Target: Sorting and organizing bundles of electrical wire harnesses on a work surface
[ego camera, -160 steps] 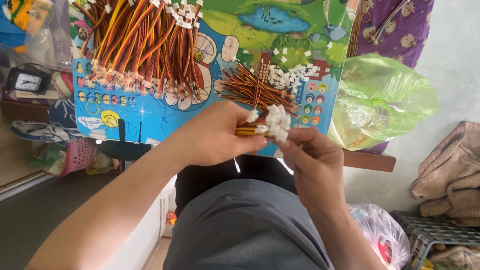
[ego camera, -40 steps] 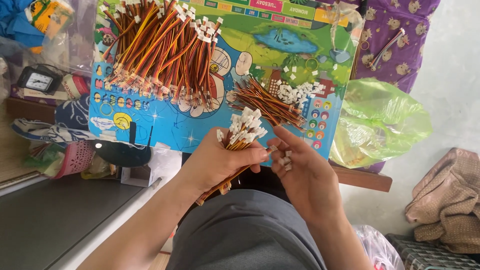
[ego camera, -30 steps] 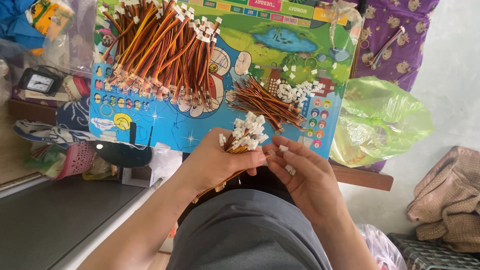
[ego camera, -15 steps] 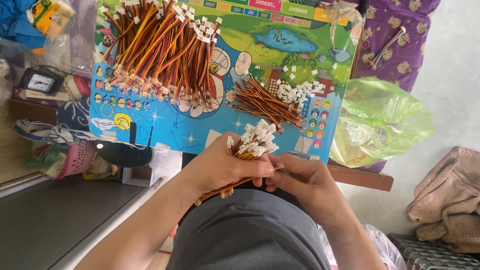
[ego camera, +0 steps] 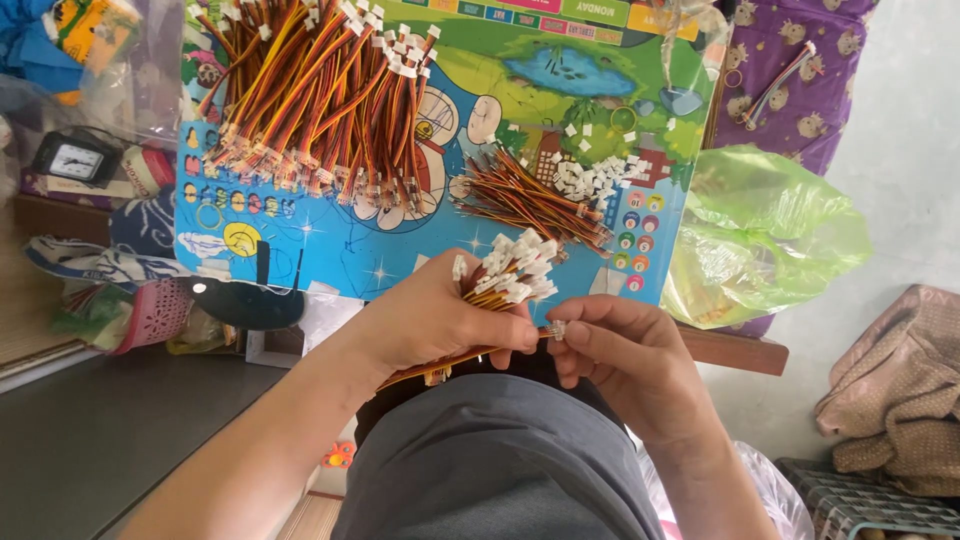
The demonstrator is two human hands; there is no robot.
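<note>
Left hand [ego camera: 440,320] has dropped slightly toward the lap, grip closed around a wire bundle [ego camera: 500,285] of thin orange-red leads with white plastic plugs. Right hand [ego camera: 620,350] now pinches one white connector [ego camera: 555,329] beside it, over the glossy cartoon board [ego camera: 400,270].

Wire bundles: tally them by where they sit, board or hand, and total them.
On board: 2, big pile and small pile
In left hand: 1, bundle
Total: 3
</note>
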